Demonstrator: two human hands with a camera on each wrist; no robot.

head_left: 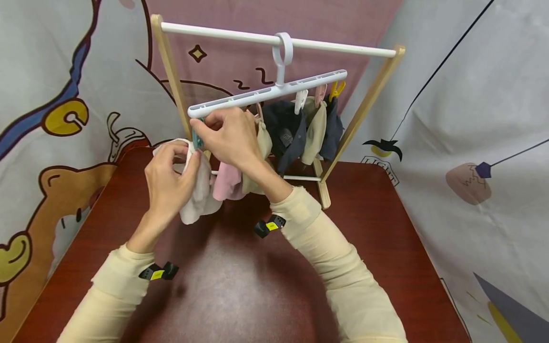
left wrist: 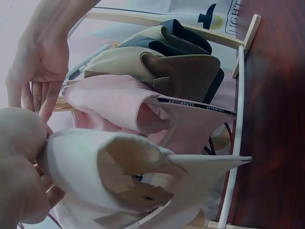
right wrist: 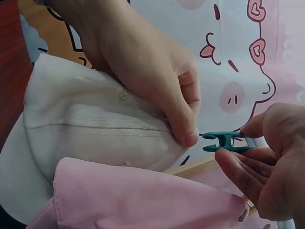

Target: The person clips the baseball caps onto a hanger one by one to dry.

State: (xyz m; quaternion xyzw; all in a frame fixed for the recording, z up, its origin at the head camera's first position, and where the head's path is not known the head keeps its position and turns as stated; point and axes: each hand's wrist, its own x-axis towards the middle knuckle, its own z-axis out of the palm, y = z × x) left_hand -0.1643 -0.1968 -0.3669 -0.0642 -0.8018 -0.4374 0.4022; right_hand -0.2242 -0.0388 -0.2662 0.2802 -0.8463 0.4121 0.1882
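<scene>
My left hand [head_left: 168, 180] pinches the top of a white baseball cap [right wrist: 90, 112] between thumb and fingers, below the left end of a white hanger [head_left: 250, 98]. A green clothespin [right wrist: 226, 141] is pinched at its handles by my right hand [head_left: 235, 137]. In the right wrist view, the clothespin's jaws are spread and face the gathered cap top, with the left fingertips close by. Beside the white cap hangs a pink cap [left wrist: 112, 98], its brim edge printed with lettering. The left wrist view looks into the white cap's hollow underside.
The hanger hooks over the white rod of a wooden rack [head_left: 362, 112] on a brown table [head_left: 240, 286]. Farther right hang a beige cap [head_left: 314, 133] and dark caps [head_left: 285, 136], with white [head_left: 301, 101], pink [head_left: 320, 94] and yellow clothespins [head_left: 337, 89]. A cartoon-printed cloth [head_left: 463, 95] stands behind.
</scene>
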